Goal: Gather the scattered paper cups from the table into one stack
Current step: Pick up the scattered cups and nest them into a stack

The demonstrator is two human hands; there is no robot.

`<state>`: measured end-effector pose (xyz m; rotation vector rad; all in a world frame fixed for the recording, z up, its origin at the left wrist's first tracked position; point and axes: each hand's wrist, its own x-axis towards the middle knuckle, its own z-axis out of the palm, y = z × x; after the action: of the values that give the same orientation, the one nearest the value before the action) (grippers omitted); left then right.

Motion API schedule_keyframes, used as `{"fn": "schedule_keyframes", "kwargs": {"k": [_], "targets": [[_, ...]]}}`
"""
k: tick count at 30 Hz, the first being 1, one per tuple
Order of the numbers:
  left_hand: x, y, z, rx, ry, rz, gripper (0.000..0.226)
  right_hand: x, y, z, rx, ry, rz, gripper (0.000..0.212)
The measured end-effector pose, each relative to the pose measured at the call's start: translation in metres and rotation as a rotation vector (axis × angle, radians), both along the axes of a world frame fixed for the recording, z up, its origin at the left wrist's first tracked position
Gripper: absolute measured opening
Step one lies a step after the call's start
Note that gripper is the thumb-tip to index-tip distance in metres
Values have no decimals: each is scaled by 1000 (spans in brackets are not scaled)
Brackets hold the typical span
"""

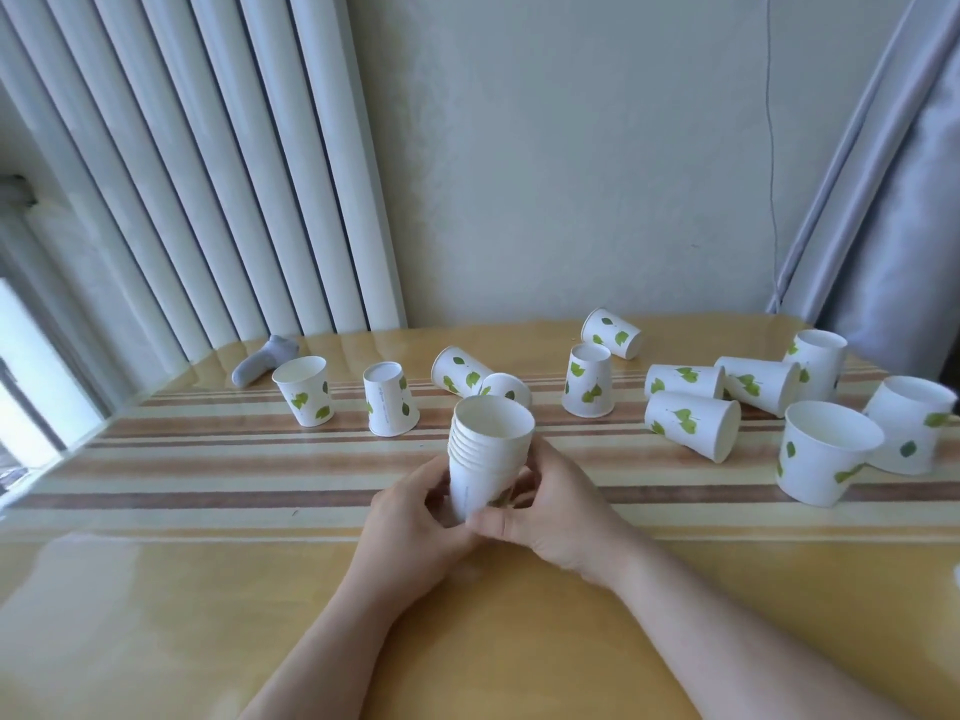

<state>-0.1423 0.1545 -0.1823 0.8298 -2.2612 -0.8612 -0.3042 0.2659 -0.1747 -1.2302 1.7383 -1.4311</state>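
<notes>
A stack of several white paper cups with green leaf prints (488, 449) stands mouth-up at the table's middle. My left hand (415, 517) and my right hand (550, 506) both grip its lower part from either side. Loose cups lie scattered behind: an upright cup (304, 389) and an upside-down cup (389, 400) at the left, a cup on its side (460, 371), an upside-down cup (588, 381) at centre, several tipped cups (693, 423) at the right, and a big upright cup (826, 452) nearest the right edge.
The wooden table (208, 589) carries a striped runner (208, 459). A grey sock (265, 358) lies at the back left. White radiator pipes (208, 174) and a wall stand behind; a grey curtain (893, 200) hangs at the right.
</notes>
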Motion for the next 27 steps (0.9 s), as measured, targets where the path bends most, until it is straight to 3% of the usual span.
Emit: {"fn": "schedule_keyframes", "kwargs": {"k": [2,5,7,10,13,15,18,22,25,27], "targets": [[1,3,1,13,-58,-23,30,4,-2,-6,50,34,-38,64],[2,4,1,-28,-151,-77,56,-13,4,2,59,59,-63,55],[2,2,2,65,-162,-76,63,-35,13,10,35,78,-104,50],[-8,-9,10,320,-141,5,34,-65,24,16,67,162,-186,51],[-24,-25,28,378,-264,97,21,-78,25,8,128,200,-236,54],[-42,-33,41,394,-305,133,31,-81,23,5,138,175,-239,53],[-76,-33,52,262,-315,179,51,-83,22,6,146,152,-224,55],[-111,-38,42,87,-361,216,100,-83,22,4,157,143,-220,58],[-115,-37,35,155,-350,196,110,-85,22,4,153,137,-220,57],[-111,-29,35,346,-163,199,112,-85,21,4,149,137,-214,56]]}}
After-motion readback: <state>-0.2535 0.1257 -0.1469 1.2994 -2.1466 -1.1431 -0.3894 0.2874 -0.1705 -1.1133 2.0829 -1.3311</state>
